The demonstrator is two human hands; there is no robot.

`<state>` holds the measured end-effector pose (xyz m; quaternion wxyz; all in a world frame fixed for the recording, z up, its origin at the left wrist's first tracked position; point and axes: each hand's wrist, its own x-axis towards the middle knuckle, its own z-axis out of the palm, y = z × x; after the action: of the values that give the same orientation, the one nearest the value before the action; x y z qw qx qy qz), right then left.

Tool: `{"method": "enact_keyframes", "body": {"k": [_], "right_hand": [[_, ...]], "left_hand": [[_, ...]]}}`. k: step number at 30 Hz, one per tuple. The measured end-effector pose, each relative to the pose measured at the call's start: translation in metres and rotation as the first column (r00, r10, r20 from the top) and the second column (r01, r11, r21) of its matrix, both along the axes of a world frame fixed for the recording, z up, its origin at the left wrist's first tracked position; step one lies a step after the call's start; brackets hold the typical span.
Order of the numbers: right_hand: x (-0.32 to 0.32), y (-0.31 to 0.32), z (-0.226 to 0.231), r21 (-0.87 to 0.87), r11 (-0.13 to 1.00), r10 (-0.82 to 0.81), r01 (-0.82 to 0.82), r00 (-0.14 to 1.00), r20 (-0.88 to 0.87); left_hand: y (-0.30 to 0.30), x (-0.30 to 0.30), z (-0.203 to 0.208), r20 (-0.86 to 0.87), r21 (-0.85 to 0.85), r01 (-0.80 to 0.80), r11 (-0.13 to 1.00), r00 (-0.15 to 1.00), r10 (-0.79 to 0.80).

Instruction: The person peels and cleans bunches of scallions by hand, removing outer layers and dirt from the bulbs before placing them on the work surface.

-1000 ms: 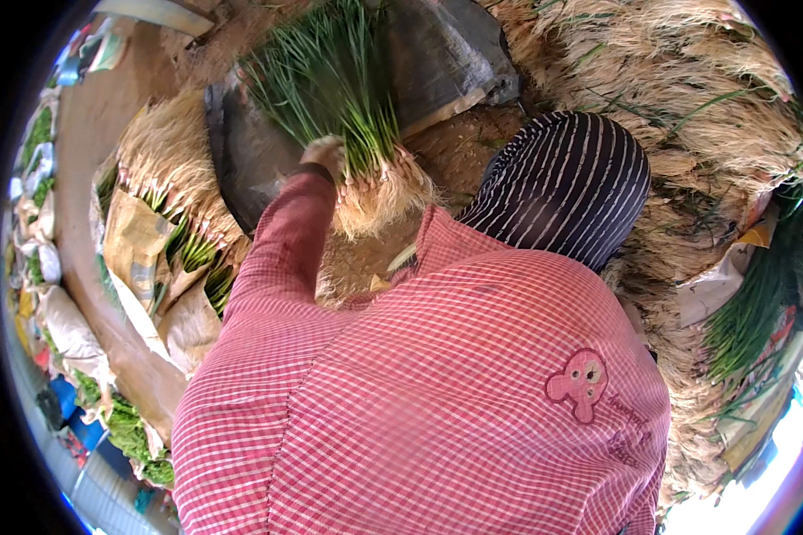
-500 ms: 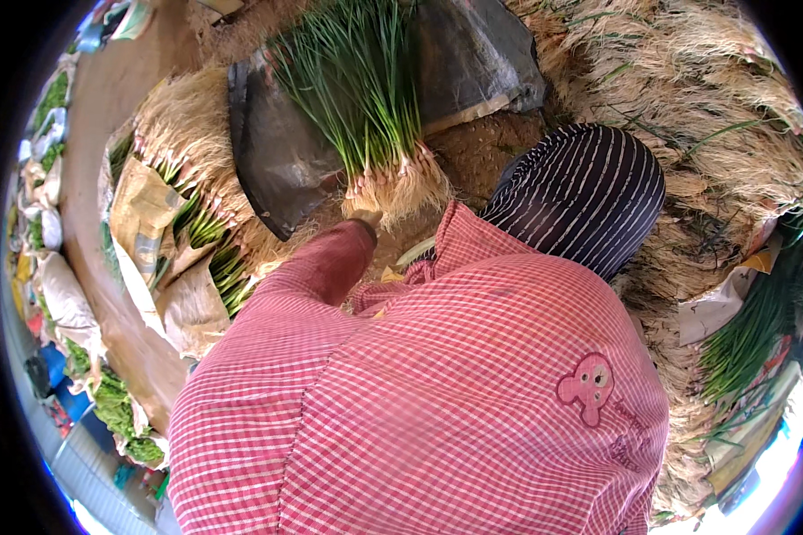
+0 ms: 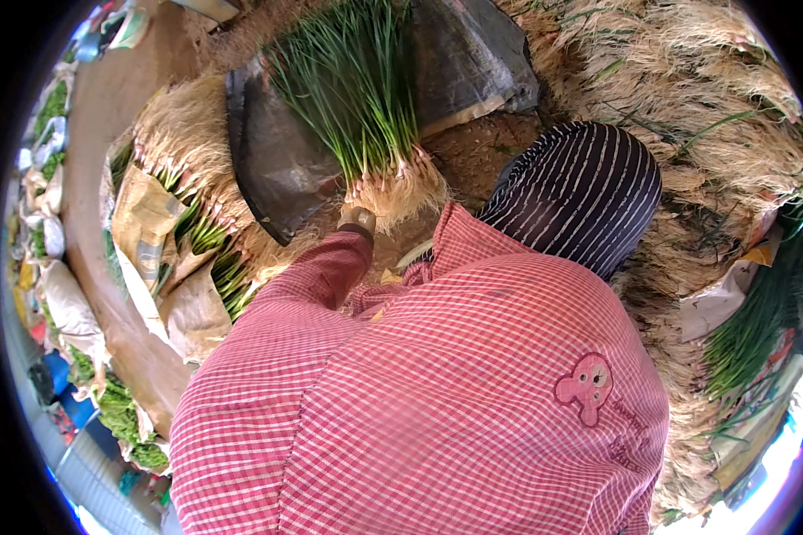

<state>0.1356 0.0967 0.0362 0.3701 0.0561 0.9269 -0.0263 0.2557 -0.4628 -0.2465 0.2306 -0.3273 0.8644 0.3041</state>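
Observation:
A large bunch of spring onions (image 3: 366, 116) lies fanned out, its green leaves pointing away from me and its white bulbs and pale roots toward me. Under it is a black plastic sheet (image 3: 285, 134). At the left side of the root end is my left hand (image 3: 358, 217), beyond a pink checked sleeve with a dark cuff. It touches or nearly touches the roots; its fingers are too hidden to show whether they grip. My right hand is out of sight behind my checked top and dark striped knee.
On the left, more bundled spring onions (image 3: 174, 156) lie with tan wrapping sheets (image 3: 143, 214). A big heap of root ends (image 3: 669, 53) covers the right, with green leaves (image 3: 758, 330) below it. A brown path (image 3: 107, 178) runs along the left, past bagged greens.
My left hand has turned or shifted slightly at the root end, so more of its back shows. The bunch has hardly moved.

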Motion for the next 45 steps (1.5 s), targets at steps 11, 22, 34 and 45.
{"method": "enact_keyframes", "body": {"k": [11, 22, 34, 45], "right_hand": [[0.001, 0.006, -0.005, -0.034, 0.999, -0.002, 0.001, 1.0, -0.023], [0.01, 0.021, -0.012, -0.054, 0.998, -0.023, 0.021, 0.999, -0.041], [0.012, 0.026, -0.013, -0.066, 0.998, -0.004, 0.001, 0.999, -0.036], [0.058, 0.087, -0.041, -0.047, 0.996, 0.063, -0.069, 0.989, -0.131]], "left_hand": [[-0.019, -0.04, 0.041, -0.736, 0.063, 0.227, 0.972, 0.668, -0.108], [-0.045, -0.083, 0.052, 0.421, 0.838, -0.545, 0.007, 0.655, 0.627], [-0.126, -0.097, -0.016, 0.239, 0.706, -0.472, 0.528, 0.86, 0.45], [0.049, -0.083, 0.008, 0.003, 0.076, 0.55, 0.832, 0.834, -0.551]]}}
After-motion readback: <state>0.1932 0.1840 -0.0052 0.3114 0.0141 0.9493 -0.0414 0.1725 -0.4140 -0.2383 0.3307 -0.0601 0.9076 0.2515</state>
